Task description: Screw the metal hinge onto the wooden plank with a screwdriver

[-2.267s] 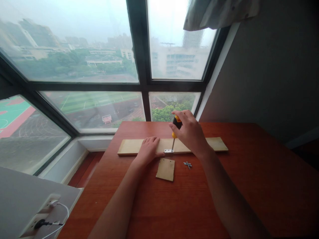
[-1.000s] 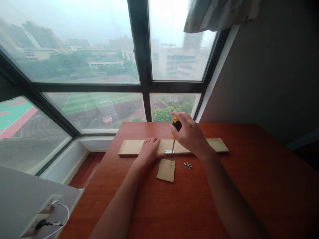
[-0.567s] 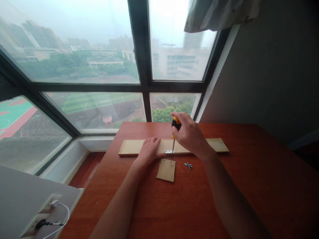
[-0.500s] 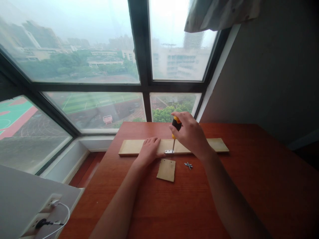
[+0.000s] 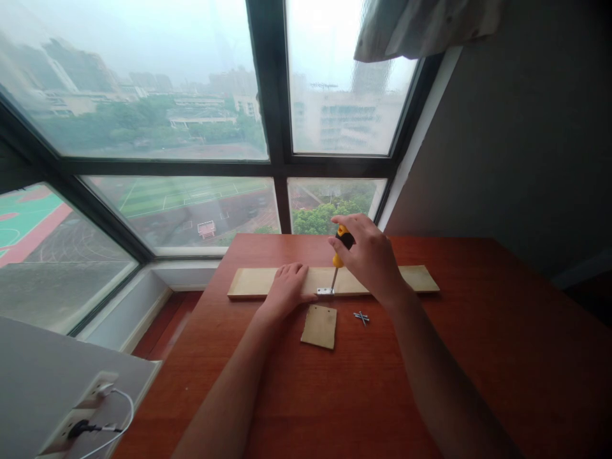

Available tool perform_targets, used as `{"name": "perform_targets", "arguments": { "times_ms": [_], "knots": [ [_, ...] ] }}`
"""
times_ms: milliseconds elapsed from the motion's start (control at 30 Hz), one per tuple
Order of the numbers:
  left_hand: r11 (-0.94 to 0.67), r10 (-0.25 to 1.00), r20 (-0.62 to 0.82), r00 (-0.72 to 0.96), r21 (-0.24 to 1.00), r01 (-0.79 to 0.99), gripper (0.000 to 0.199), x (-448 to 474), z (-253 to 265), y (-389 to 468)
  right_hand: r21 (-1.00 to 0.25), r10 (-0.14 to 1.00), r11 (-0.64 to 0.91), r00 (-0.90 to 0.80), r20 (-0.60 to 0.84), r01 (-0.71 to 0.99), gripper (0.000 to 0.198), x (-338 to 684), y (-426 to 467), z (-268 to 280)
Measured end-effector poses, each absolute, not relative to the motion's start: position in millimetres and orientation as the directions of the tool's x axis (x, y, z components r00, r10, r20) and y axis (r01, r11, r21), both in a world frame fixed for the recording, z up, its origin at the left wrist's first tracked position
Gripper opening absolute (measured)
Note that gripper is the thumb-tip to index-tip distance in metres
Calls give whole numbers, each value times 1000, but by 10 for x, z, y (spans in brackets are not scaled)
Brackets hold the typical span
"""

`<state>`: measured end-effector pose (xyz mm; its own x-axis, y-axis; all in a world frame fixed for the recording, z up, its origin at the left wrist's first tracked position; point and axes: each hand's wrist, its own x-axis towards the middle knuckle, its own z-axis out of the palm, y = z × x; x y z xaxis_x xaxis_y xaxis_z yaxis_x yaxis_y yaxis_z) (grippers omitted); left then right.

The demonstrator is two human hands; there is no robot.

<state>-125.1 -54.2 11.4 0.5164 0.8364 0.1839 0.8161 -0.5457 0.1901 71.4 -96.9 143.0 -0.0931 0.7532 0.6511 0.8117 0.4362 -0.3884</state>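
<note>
My right hand [image 5: 370, 248] is closed around the yellow and black handle of a screwdriver [image 5: 339, 258]. The screwdriver leans a little to the right, its tip down on a small silver hinge [image 5: 326, 291]. That hinge sits at the front edge of a long pale wooden board [image 5: 251, 282] lying across the table. My left hand [image 5: 285, 290] rests on the board left of the hinge, fingers stretched out flat and thumb reaching toward the hinge. In front lies a small wooden piece [image 5: 319, 327] with two holes near its far edge. Several screws [image 5: 362, 317] lie loosely crossed to its right.
The red-brown wooden table [image 5: 335, 408] reaches back to the window frame [image 5: 282, 169]. At lower left, a wall socket [image 5: 71, 430] holds a black plug and a white cable [image 5: 131, 408]. A curtain [image 5: 425, 29] hangs at the upper right, beside a dark wall [image 5: 516, 140].
The screwdriver's handle has tipped slightly to the right, my right hand moving with it. Its tip stays at the hinge. My left hand, the board and the screws have not moved.
</note>
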Motion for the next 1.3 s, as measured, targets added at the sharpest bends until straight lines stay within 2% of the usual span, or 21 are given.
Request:
{"name": "perform_targets", "arguments": {
  "times_ms": [233, 333, 533, 767, 967, 1167, 1300],
  "knots": [
    [-559, 828, 204, 522, 226, 797, 64, -1252, 80, -514, -447, 734, 530, -127, 667, 721, 47, 706, -946, 1405],
    [-564, 824, 219, 522, 239, 791, 64, -1254, 55, -496, -440, 739, 522, -129, 662, 731, 44, 699, -953, 1405],
    [-579, 812, 242, 530, 232, 781, 66, -1269, 26, -480, -393, 763, 397, -60, 644, 830, 33, 722, -969, 1414],
    [-589, 805, 250, 538, 228, 775, 65, -1279, 36, -498, -461, 736, 548, -141, 662, 698, 46, 728, -951, 1408],
    [-588, 806, 246, 539, 218, 779, 63, -1275, 71, -525, -408, 761, 442, -94, 641, 799, 35, 722, -956, 1408],
    [-586, 808, 216, 548, 198, 786, 63, -1274, 105, -526, -467, 745, 521, -113, 658, 715, 48, 720, -931, 1388],
    [-585, 809, 202, 552, 188, 789, 61, -1260, 141, -531, -452, 747, 521, -130, 652, 724, 44, 709, -932, 1380]
  ]
}}
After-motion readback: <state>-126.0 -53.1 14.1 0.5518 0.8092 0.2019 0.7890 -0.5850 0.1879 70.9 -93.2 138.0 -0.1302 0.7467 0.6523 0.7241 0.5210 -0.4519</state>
